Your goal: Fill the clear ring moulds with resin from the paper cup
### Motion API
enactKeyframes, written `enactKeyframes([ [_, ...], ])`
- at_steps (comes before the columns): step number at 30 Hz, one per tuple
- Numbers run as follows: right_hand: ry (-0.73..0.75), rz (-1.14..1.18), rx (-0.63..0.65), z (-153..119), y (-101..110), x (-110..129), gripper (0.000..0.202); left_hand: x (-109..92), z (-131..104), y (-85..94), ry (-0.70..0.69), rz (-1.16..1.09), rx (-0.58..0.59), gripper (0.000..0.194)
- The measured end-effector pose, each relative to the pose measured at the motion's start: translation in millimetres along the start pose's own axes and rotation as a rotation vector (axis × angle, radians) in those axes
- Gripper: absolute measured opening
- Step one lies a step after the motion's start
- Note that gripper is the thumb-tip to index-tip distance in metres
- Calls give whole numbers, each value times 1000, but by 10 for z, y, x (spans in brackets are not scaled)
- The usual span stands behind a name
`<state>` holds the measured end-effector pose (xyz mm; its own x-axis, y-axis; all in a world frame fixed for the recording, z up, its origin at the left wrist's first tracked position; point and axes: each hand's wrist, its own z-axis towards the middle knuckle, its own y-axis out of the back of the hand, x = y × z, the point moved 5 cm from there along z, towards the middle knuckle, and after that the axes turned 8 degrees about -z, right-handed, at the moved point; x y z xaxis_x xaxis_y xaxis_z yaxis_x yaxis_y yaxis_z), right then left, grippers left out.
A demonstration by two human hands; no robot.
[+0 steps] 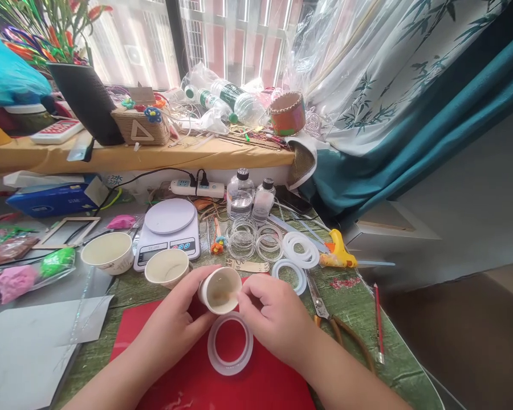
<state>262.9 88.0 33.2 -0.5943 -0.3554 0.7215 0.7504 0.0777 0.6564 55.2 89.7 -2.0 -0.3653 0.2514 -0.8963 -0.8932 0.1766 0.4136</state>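
Observation:
A small white paper cup (221, 291), tilted toward me, is held around its left side by my left hand (183, 313). Some clear liquid and a brownish patch show inside it. The fingers of my right hand (273, 316) are pinched together at the cup's right rim; whatever they may hold is too small to make out. Just below the cup, a translucent white ring mold (211, 352) lies on a red sheet (188, 376). Two more paper cups, one (167, 269) near my left hand and one (108, 253) farther left, stand upright.
A white kitchen scale (170, 217) stands behind the cups. Clear bottles (263, 200), clear rings (241, 236) and white ring molds (301, 250) are at the back centre. Scissors (319, 302), a yellow glue gun (340, 253) and a red pencil (378, 324) lie at the right.

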Motion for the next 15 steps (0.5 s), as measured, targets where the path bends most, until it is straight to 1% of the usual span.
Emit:
enactKeyframes([
  [4,-23,-15,-17,4,-1,-22,31,-1,8,2,-2,2,4,46],
  [6,-23,1,-4,8,-5,-26,31,1,8,2,-2,2,5,48],
  [9,-19,-10,-32,7,8,-26,28,-3,9,-1,-7,2,1,47],
  [13,-7,8,-4,0,-13,-14,29,-13,5,-6,-15,1,0,46],
  [15,-10,-12,-35,2,9,-12,29,-14,-2,-2,-12,0,-3,48],
])
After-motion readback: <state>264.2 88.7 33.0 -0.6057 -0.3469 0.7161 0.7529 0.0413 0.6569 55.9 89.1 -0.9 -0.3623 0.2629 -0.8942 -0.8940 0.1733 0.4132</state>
